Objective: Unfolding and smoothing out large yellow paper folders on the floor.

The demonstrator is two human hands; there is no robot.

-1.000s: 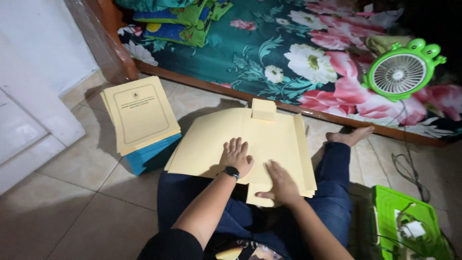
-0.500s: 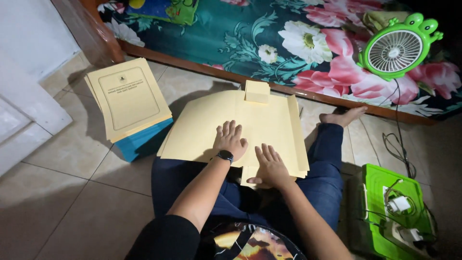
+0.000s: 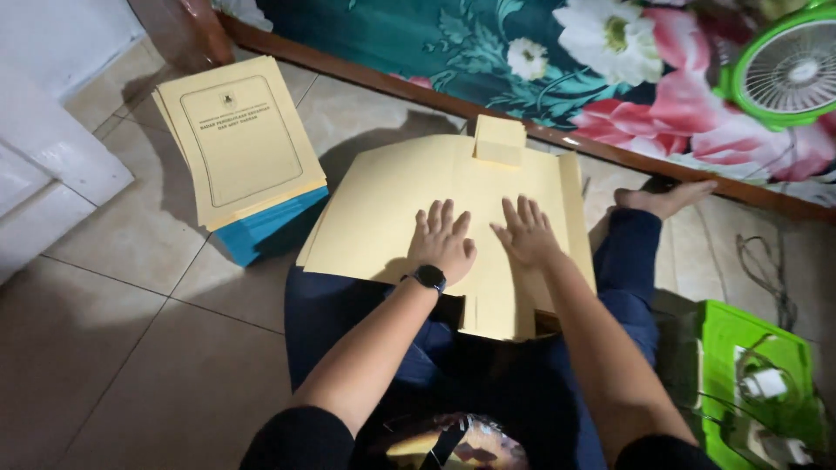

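Two hands lie flat on a large sheet of manila card (image 3: 392, 209) that rests across the lap of a person sitting on the tiled floor (image 3: 113, 348). In the head view, the card's far edge runs close to the wooden bed rail (image 3: 418, 91), and its right edge stops just short of the person's bare foot (image 3: 666, 198). Left of the card there is open tile, then a stack of yellow-covered booklets (image 3: 239, 139) sitting on a blue layer, near the card's left corner but apart from it. A small folded pad of the same yellowish paper (image 3: 499, 139) sits on the card at its far edge. Right of the card, well apart, a green tray (image 3: 723, 348) holds a white plug and cable.

The left hand (image 3: 442, 239), with a black watch at the wrist, presses palm down on the card's middle, fingers spread and gripping nothing. The right hand (image 3: 527, 231) lies just beside it, also open and flat, fingers pointing toward the folded pad. Near the card's lower edge, beneath the wrists, narrower strips of card overlap.
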